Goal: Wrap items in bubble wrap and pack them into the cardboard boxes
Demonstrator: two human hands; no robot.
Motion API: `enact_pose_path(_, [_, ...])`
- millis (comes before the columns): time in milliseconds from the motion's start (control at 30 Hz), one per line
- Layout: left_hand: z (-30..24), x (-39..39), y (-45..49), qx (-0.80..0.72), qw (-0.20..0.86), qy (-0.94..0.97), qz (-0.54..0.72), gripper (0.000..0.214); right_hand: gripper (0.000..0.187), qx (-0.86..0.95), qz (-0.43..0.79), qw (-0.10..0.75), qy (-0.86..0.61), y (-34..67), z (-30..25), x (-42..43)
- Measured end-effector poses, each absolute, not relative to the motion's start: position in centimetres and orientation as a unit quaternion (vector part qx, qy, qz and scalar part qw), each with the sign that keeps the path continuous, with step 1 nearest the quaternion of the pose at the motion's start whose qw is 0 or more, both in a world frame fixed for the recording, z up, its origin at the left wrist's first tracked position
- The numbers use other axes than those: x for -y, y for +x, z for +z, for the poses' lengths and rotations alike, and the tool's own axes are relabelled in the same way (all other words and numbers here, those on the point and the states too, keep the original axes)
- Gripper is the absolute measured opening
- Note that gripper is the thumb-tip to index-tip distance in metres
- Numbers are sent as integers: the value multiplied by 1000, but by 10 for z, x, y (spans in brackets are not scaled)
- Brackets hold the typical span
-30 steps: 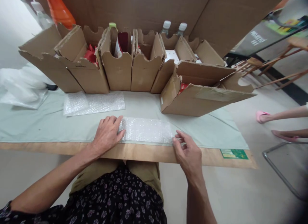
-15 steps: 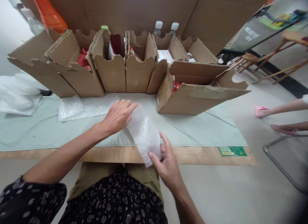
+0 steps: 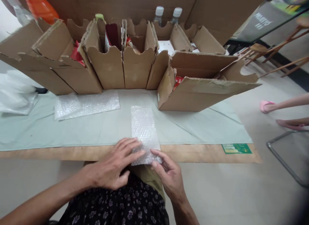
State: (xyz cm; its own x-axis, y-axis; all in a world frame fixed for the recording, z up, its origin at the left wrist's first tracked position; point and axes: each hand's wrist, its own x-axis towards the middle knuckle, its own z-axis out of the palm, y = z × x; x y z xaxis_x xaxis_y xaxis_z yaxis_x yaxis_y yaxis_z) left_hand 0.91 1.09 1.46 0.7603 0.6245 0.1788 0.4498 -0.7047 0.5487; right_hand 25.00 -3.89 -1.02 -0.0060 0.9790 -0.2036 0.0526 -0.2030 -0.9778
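A narrow piece of bubble wrap (image 3: 144, 125) lies lengthwise on the pale green cloth, its near end at the wooden table edge. My left hand (image 3: 118, 163) is open, fingers spread, with the fingertips resting on the wrap's near left part. My right hand (image 3: 170, 175) has its thumb and index finger around the near right corner of the wrap; its other fingers are curled and partly hidden. A second, longer strip of bubble wrap (image 3: 98, 105) lies flat to the left, in front of the cardboard boxes.
Open cardboard boxes (image 3: 108, 70) stand in a row behind, some with red packets inside. One box (image 3: 193, 96) sits angled at the right. Clear plastic bags (image 3: 16, 92) lie at the left. A green card (image 3: 238, 148) is on the table edge. Another person's legs (image 3: 289, 104) show at right.
My left hand has come down and toward me from the wrap's far end to its near end. The wrap now lies flatter and straighter. My right hand stays at its near right corner.
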Motion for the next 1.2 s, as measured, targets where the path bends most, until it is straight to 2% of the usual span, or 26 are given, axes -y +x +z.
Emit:
enact_pose_path(67, [9,2,18,-333,249,879,235,67,33,448,552,450,-540,248,-9,38])
enact_pose_path(167, [0,-3,33,-441,258,794,331,41,46,462,564,481,-487,244,-6,36])
enact_pose_path(233, [-3,-15,38,-505,277,747,332,36,59,512,511,499,-476,244,-3,31])
enact_pose_path(300, [-3,-28,39,-546,300,726,292,42,61,604,393,490,-492,246,-1,22])
enact_pose_path(400, [-2,-43,39,-569,307,729,223,53,49,755,181,399,-489,253,0,3])
enact_pose_path(467, [-3,-49,40,-571,286,744,197,56,43,815,90,321,-473,255,-1,-9])
enact_pose_path(567, [-5,-56,44,-566,231,769,187,56,35,852,38,233,-467,256,-2,-22])
enact_pose_path(733, [-6,-50,42,-534,108,795,267,47,29,865,24,195,-462,259,-6,-25])
enact_pose_path(900, [-3,-25,34,-427,46,846,316,28,24,868,27,217,-447,262,-7,-27])
enact_pose_path(967, [-3,-20,34,-418,73,848,318,20,22,863,54,236,-443,262,-5,-32])
enact_pose_path(1067, [-4,-22,34,-451,147,814,334,18,22,841,95,273,-458,262,1,-39])
enact_pose_path(1200, [-6,-38,35,-511,180,771,335,19,21,799,59,372,-468,260,8,-38])
